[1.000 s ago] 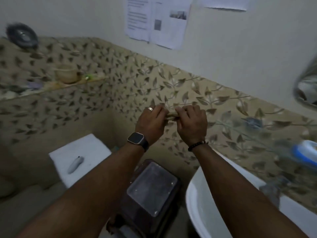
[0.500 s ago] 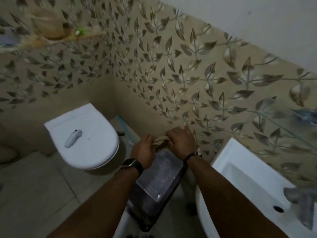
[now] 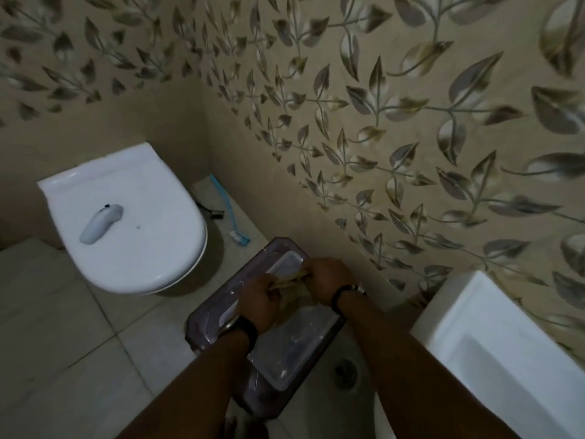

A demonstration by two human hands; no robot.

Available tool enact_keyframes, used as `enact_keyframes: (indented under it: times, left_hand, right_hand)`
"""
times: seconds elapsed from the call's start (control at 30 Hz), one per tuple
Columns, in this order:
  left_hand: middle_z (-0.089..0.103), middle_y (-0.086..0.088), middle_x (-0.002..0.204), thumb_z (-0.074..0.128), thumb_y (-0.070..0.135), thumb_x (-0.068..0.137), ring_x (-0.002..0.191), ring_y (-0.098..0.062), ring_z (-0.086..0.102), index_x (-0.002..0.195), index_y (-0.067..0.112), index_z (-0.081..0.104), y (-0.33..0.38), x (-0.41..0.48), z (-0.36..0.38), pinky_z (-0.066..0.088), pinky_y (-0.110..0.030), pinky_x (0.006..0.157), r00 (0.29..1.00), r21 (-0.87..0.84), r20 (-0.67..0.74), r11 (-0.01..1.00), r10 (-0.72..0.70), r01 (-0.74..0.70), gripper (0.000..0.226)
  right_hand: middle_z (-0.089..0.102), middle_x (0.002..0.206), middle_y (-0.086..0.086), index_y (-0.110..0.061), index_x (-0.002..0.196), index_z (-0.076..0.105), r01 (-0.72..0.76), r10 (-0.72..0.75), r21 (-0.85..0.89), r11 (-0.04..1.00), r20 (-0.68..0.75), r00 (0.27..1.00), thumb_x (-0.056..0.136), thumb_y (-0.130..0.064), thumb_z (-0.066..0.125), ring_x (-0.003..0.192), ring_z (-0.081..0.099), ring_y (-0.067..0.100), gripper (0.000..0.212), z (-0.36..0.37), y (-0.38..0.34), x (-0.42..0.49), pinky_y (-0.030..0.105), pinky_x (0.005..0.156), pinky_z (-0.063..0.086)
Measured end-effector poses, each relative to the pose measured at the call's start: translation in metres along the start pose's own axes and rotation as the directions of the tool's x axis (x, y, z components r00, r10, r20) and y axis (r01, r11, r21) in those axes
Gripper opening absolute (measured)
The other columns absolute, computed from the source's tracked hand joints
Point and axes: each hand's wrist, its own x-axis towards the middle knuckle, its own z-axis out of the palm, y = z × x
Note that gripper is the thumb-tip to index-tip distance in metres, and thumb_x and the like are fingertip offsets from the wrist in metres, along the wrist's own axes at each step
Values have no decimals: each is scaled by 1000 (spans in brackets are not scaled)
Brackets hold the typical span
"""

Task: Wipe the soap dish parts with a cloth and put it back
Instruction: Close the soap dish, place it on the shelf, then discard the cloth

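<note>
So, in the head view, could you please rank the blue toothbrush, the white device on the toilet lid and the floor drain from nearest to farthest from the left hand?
1. Blue toothbrush, on the floor beyond the left hand.
2. Floor drain, lower right; nearly as close.
3. White device, far left on the toilet lid.

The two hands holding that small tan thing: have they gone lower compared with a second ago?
Yes. The left hand and right hand were up against the leaf-patterned wall tiles; now they are down over the dark lidded bin on the floor.

Soap dish part (image 3: 292, 278) – tan, gripped between hands.
</note>
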Motion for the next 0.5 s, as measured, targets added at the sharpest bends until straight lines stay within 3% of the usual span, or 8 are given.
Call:
enact_keyframes:
  times: [0.1,0.17,0.23,0.33,0.43,0.5]
  left_hand:
    - [69,-17,114,57,22,92,104,-35,63,112,5,68,-9,18,9,37,-27,82,999,29,-30,999,-29,29,28]
    - [62,-19,129,60,26,91,112,-38,60,128,6,60,-21,28,14,44,-35,89,1000,176,-18,984,6,-2,42]
    - [55,-20,133,62,22,89,108,-41,60,134,8,55,-35,27,20,50,-43,86,998,379,3,924,55,-52,48]
    - [55,-17,130,61,6,83,100,-39,61,133,9,56,-49,18,34,53,-42,70,983,511,95,839,158,-185,50]
    - [51,-11,146,54,9,90,105,-31,63,143,13,48,-49,16,42,55,-39,80,944,549,225,769,239,-326,54]
    - [46,-9,152,51,11,95,112,-30,61,146,14,45,-46,21,46,49,-37,90,933,571,267,740,242,-356,52]
  right_hand:
    - [67,123,12,-19,122,61,23,-23,-37,999,13,1000,101,-34,49,109,63,36,29,3,9,36,42,92,51]
    - [63,123,13,-16,123,58,-26,25,-34,999,-48,999,101,-32,49,107,62,36,29,9,12,53,42,88,52]
    - [58,124,15,-13,126,56,-88,79,-67,994,-123,989,101,-28,48,105,61,37,30,21,11,62,41,84,51]
    - [58,132,14,-11,129,58,-88,87,-50,995,-10,996,104,-22,43,114,58,35,31,44,-2,57,38,92,46]
    - [60,134,7,-24,122,63,-50,50,0,999,109,993,102,-35,36,113,59,30,34,77,-3,59,34,94,47]
    - [62,129,7,-23,116,66,-34,35,-10,999,145,989,102,-32,36,111,59,31,35,81,-3,59,37,96,50]
